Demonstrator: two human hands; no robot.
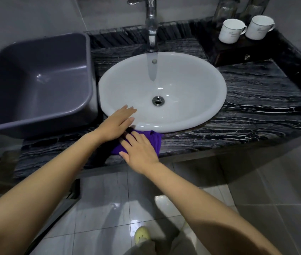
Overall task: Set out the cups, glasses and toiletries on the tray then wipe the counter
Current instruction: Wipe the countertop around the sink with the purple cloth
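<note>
step: wiping, by the look of it | right hand [140,150] flat, fingers straight, pressing purple cloth [155,141] onto counter [256,107] front strip, nothing gripped — spreads pressure | left hand [116,124] flat, fingers straight over sink rim [173,126], just beside cloth — likely bracing | cups [231,31] set on tray [238,50], back right

Two white cups [231,31] stand upright on a dark tray [238,50] at the surface's [256,100] far right corner, clear glasses [226,10] behind. A purple cloth [155,142] lies bunched at its near edge.

Glasses [225,10] cut off at top (v. blurry); cloth [156,142] part-hidden.
</note>
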